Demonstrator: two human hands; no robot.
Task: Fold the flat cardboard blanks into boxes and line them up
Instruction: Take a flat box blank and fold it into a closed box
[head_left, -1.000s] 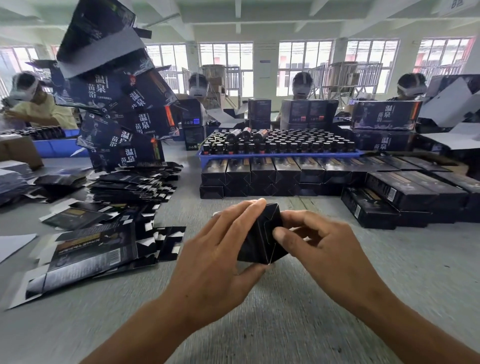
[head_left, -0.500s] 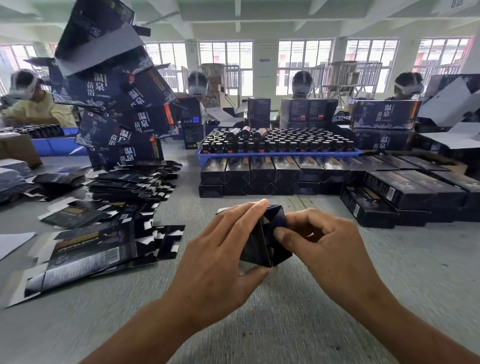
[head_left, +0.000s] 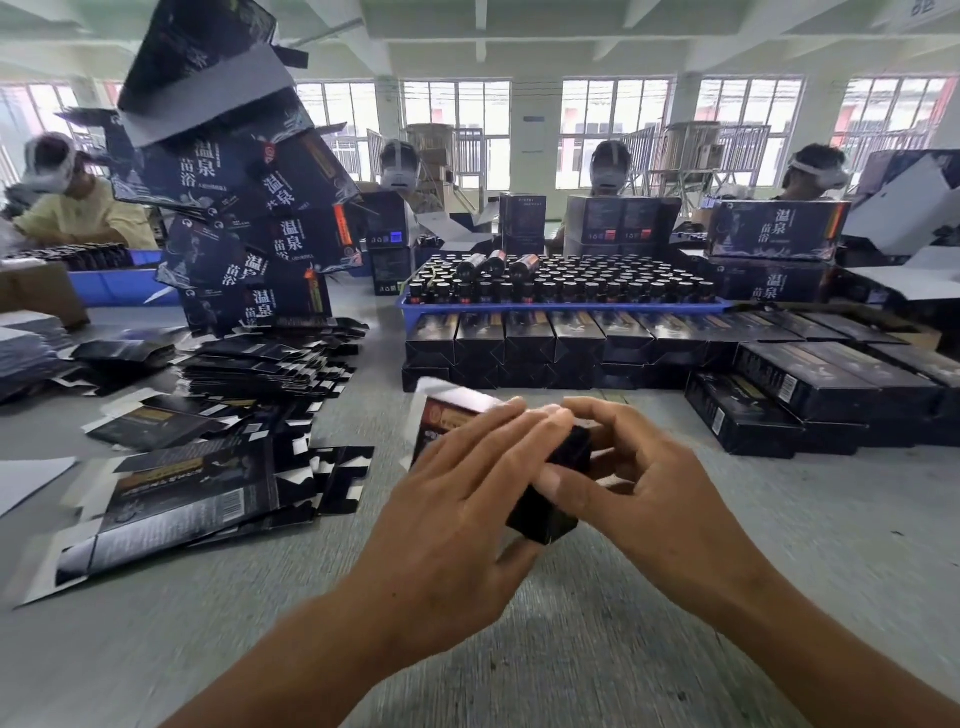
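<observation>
I hold a small black cardboard box (head_left: 550, 499) above the grey table, tilted with its open far end and a pale flap up at the left. My left hand (head_left: 457, 509) lies over its left side, fingers stretched across the top. My right hand (head_left: 634, 488) grips the near right end, thumb pressed on the black end face. Flat black blanks (head_left: 197, 499) lie spread on the table at the left. A row of folded black boxes (head_left: 550, 343) stands lined up beyond my hands.
A blue tray of dark bottles (head_left: 561, 288) sits behind the row. More finished boxes (head_left: 810, 395) are stacked at the right. A tall leaning pile of printed cartons (head_left: 244, 208) rises at the left. Several people work on the far side of the table.
The box has turned in my hands: its far end with a pale flap and red label now shows at the left, and my left fingers have slid over its top.
</observation>
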